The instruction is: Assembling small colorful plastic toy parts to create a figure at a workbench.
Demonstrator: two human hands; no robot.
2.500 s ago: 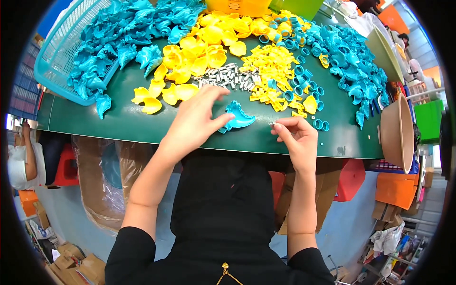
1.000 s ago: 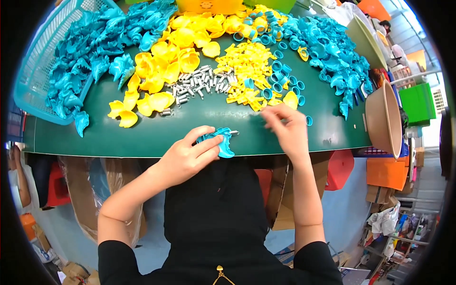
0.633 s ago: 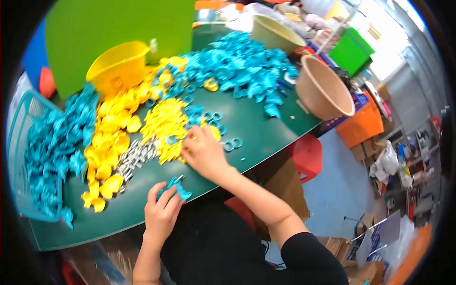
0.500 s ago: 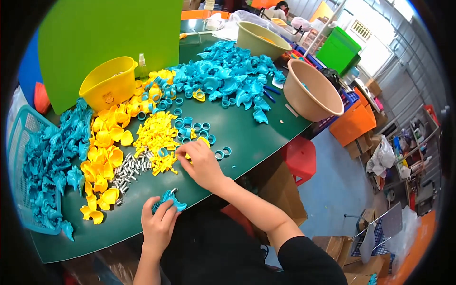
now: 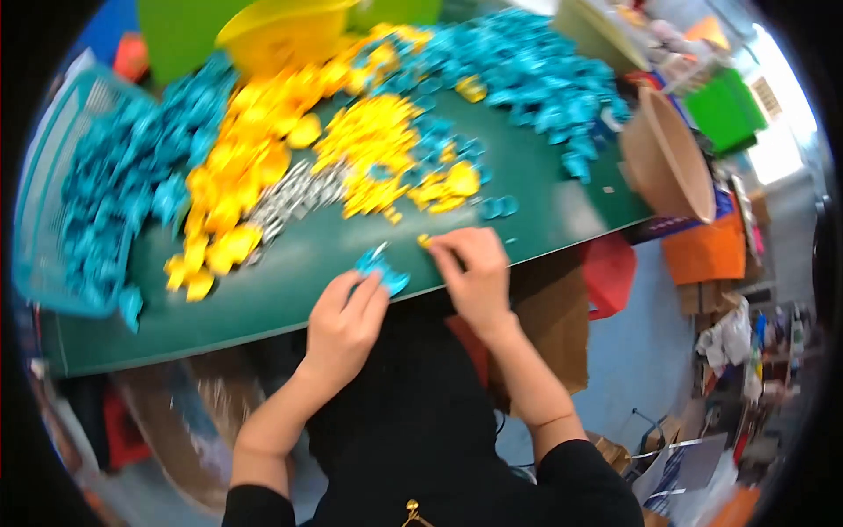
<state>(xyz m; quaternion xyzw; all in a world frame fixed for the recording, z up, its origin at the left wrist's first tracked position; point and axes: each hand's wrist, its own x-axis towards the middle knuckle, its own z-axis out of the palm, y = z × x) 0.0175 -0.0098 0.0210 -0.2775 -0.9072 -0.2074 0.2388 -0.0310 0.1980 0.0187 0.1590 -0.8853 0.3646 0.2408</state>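
Note:
My left hand [image 5: 344, 323] grips a teal plastic part [image 5: 380, 269] at the near edge of the green table [image 5: 290, 285]. My right hand [image 5: 471, 270] is beside it, fingertips pinching a small yellow plastic piece [image 5: 424, 240]. The two hands are close together, a few centimetres apart. The picture is blurred by head motion, so fine detail of the parts is lost.
Heaps of teal parts [image 5: 518, 75], larger yellow parts [image 5: 241, 171], small yellow pieces [image 5: 373, 145] and silvery metal bits [image 5: 294, 198] cover the table. A teal basket [image 5: 53, 189] lies left, a yellow tub [image 5: 281, 31] at the back, a tan bowl [image 5: 667, 154] right.
My right hand came back from the yellow pile to the table's near edge with a small yellow piece. My left hand kept the teal part. The view swung about.

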